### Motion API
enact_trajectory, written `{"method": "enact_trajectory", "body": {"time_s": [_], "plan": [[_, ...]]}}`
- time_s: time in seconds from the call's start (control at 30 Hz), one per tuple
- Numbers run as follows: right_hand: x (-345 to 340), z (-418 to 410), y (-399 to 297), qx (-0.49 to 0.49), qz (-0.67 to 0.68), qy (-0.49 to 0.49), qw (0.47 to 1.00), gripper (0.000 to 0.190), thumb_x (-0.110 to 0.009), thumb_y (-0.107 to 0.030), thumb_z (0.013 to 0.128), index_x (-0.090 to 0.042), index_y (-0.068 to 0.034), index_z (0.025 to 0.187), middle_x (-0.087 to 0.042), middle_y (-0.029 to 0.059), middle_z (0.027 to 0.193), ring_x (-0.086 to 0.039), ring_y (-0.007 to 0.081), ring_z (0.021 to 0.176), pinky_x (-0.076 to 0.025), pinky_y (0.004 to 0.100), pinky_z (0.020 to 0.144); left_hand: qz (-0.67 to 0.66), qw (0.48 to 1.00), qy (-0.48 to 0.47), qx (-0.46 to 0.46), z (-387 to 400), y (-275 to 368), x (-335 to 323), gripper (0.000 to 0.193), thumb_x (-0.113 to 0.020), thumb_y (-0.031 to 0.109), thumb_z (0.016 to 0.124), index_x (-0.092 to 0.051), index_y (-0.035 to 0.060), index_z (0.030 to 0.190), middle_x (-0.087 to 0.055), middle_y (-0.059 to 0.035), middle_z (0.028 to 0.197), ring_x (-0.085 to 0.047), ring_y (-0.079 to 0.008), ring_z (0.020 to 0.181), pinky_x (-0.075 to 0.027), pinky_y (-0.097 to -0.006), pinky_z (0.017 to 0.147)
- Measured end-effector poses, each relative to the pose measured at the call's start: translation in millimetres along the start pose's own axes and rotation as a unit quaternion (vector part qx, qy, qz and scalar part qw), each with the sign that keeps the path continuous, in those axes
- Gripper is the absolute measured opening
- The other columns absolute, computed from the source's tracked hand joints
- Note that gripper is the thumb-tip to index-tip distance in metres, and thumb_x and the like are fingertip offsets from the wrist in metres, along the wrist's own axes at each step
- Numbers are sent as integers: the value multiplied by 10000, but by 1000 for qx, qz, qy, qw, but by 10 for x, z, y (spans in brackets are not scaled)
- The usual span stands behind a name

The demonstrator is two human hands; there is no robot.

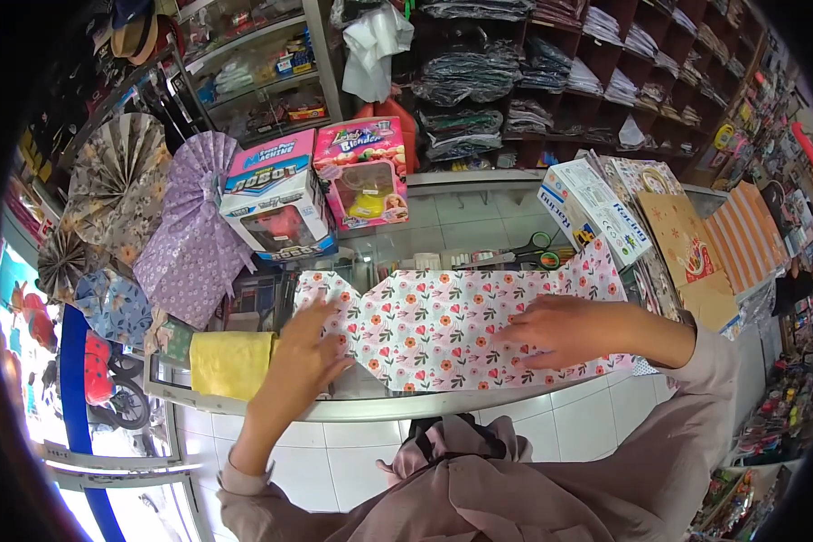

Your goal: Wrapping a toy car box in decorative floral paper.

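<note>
A sheet of white floral wrapping paper point(440, 328) lies across the glass counter point(417, 210) in front of me. Its left part narrows at a notch, then widens into a smaller end piece. My left hand point(308, 345) rests at that end piece with the fingers spread. On the right half of the sheet, my right hand point(569, 332) lies palm down, fingers slightly apart. Neither hand grips anything that I can see. Just beyond the paper's far edge are scissors point(527, 255) with black and green handles, their blades towards the left.
Boxed toys, a robot point(274, 203) and a blender point(362, 176), stand at the far left. Beside them are a purple pleated paper package point(186, 237) and a folded yellow cloth point(232, 362). A racing toy box point(599, 210) and paper bags point(684, 251) sit right.
</note>
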State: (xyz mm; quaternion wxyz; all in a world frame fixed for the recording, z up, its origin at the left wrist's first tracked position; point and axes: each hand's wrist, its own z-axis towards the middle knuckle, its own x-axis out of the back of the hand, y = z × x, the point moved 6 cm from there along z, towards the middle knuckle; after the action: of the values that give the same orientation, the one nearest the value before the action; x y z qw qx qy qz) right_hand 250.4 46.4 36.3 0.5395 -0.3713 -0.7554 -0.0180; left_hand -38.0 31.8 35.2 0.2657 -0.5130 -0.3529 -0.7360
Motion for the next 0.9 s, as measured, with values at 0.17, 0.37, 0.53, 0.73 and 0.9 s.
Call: {"method": "enact_trajectory", "body": {"time_s": [0.17,0.37,0.53,0.73,0.9], "plan": [[368,-105,86,-82,-71,186,976,582,-607,-342,883,-433,-46,1352,-565,183,1151,-559,344,1051,-408,447,948,-90,982,-55,-153,247,456,-350,436,-654,295,867,-552,96,1241,-408,-180,1409,-340,-379,1351,-317,-511,1087],[892,-548,892,-333,-211,393,831,1057,-633,-635,756,-143,-79,1509,-273,342,1419,-264,456,1357,-279,483,1093,45,980,-136,-138,187,610,-664,544,-472,516,937,-423,278,1424,-188,-173,1543,-113,-406,1436,-119,-685,1076],[624,-896,1836,-514,-37,186,836,1279,-625,-762,650,-25,-27,1507,-223,406,1437,-265,486,1366,-273,440,1113,-21,988,-141,-55,208,536,-623,611,-539,588,876,-462,290,1403,-157,-201,1544,-14,-484,1422,-52,-752,1024],[480,-907,2029,-468,74,205,856,1241,-722,-607,662,-52,28,1492,-327,396,1396,-358,474,1320,-295,397,1106,-73,986,-148,-21,216,479,-590,713,-686,610,747,-513,304,1367,-64,-252,1551,-5,-557,1391,-45,-759,1012],[763,-1063,1802,-353,55,422,833,1082,-810,-342,597,-250,-51,1476,-418,309,1351,-412,418,1269,-311,393,1086,-96,985,-143,-12,261,477,-554,788,-712,643,673,-521,306,1359,-38,-244,1555,0,-567,1386,-55,-751,1021]]}}
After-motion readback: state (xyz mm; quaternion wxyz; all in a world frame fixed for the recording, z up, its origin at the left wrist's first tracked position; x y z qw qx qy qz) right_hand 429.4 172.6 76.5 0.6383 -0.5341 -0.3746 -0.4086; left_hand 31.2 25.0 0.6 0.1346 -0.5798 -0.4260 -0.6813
